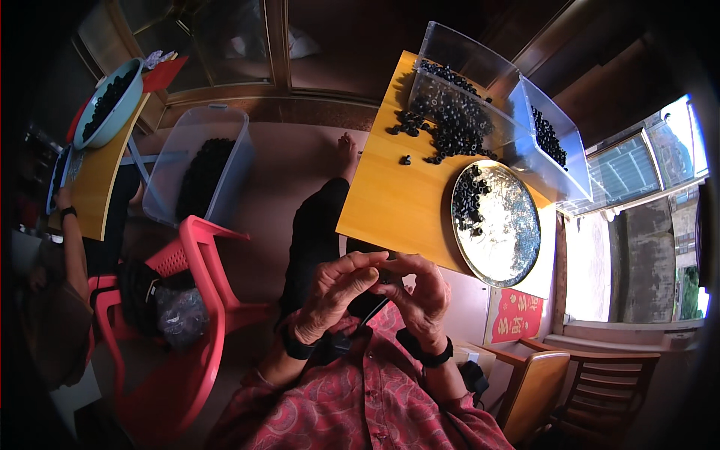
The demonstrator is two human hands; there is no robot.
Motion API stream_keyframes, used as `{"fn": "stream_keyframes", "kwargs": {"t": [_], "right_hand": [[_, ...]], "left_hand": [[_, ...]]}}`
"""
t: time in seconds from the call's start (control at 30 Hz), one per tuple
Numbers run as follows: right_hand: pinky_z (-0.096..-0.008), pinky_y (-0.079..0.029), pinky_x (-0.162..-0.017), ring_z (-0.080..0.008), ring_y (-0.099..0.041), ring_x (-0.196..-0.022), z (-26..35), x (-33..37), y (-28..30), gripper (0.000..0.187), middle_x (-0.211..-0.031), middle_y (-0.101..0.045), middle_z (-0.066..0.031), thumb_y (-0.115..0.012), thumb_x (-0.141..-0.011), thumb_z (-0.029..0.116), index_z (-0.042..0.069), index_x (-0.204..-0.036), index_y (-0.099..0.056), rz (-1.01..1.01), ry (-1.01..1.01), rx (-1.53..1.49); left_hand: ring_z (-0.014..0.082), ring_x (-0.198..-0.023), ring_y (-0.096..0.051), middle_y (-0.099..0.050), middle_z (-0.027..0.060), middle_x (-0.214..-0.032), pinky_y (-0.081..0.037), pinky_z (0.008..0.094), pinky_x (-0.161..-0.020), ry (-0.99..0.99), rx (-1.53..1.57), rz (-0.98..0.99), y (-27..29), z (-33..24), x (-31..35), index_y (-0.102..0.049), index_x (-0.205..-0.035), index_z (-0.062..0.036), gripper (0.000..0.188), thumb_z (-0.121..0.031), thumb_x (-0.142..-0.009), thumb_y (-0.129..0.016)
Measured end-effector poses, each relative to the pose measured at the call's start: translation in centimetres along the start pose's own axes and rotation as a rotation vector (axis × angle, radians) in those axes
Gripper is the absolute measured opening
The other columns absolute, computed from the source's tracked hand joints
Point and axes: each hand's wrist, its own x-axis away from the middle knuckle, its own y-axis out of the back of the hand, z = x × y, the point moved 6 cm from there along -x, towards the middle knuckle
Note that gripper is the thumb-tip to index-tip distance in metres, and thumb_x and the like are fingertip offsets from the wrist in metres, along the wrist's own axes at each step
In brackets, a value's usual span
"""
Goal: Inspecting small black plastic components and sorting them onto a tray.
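My left hand (335, 294) and my right hand (422, 298) meet in front of my chest, just short of the near edge of a yellow wooden table (375, 199). Thumbs and fingers are pinched together at the tips. Whatever they hold is hidden or too small to make out. Beyond them on the table, a round shiny metal tray (514, 225) carries small black rings (469, 199) along its left side. Farther back spills a heap of similar black rings (454, 135), partly behind the wall of a clear plastic bin (469, 49).
More black pieces (547, 139) lie in the bin's right part. Left on the floor are a clear tub (238, 161) of black pieces and a pink plastic chair (214, 315). A co-worker's hand (64, 199) rests by another table with a pale blue basin (135, 94). Wooden chairs (544, 386) stand at right.
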Motion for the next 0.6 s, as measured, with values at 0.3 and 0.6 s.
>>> {"fn": "stream_keyframes", "kwargs": {"t": [0.3, 0.6], "right_hand": [[-0.0377, -0.052, -0.075, -0.0282, -0.064, -0.086, -0.9, 0.1, -0.9, 0.046, -0.095, -0.064, -0.0109, -0.078, -0.074, 0.007, 0.004, -0.117, -0.06, 0.139, 0.111, 0.374], [-0.0367, -0.056, -0.071, -0.0288, -0.064, -0.085, -1.4, 0.3, -1.6, 0.039, -0.097, -0.06, -0.0132, -0.077, -0.075, 0.008, 0.001, -0.11, -0.062, 0.248, 0.184, 0.434]], "left_hand": [[0.0068, -0.081, -0.061, -0.071, 0.0056, -0.096, -0.05, 0.0214, -0.074, 0.151, -0.15, -0.054, 0.9, 0.4, -0.2, -0.065, -0.119, 0.0011, 0.028, -0.008, -0.092, -0.066], [0.0112, -0.089, -0.066, -0.07, 0.0092, -0.097, -0.053, 0.0226, -0.079, 0.233, -0.153, -0.057, 2.3, 1.4, 0.0, -0.057, -0.127, 0.0036, 0.039, -0.005, -0.09, -0.067]]}}
